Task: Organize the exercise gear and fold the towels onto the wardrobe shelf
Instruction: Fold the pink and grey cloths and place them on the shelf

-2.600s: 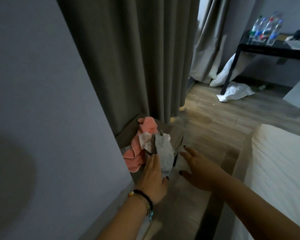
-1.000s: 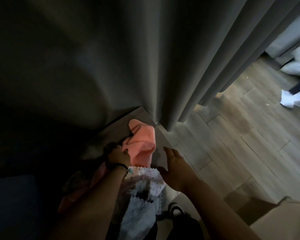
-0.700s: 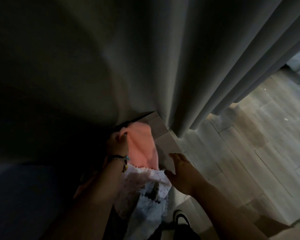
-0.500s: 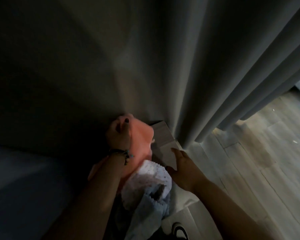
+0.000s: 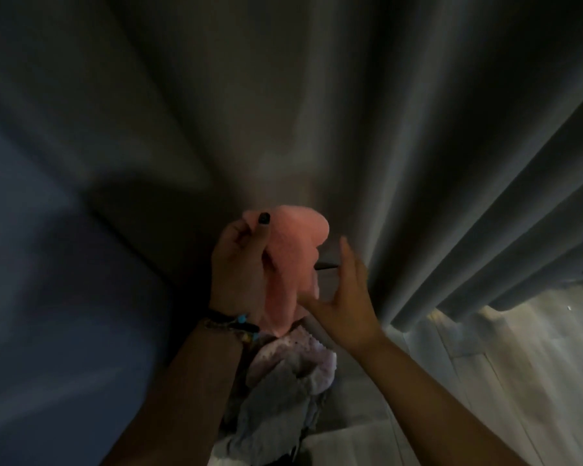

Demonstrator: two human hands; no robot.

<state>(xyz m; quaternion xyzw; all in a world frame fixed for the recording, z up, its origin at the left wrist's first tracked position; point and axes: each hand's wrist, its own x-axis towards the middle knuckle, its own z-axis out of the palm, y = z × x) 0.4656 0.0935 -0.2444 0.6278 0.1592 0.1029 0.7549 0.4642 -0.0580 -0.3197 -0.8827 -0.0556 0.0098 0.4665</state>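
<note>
My left hand pinches the top edge of a pink towel and holds it up in front of the grey curtain; the towel hangs down from the fingers. My right hand is spread, fingers straight, touching the towel's lower right side. Below both hands lies a pale white and lilac cloth with a scalloped edge, crumpled on a low surface. The scene is dark and blurred.
A grey curtain hangs in folds across the view. A dark blue-grey wall panel fills the left. Light wood floor shows at the lower right.
My left hand has lifted the pink towel higher off the low surface. My right hand has moved up from the surface to the towel's side. The view has tilted toward the curtain.
</note>
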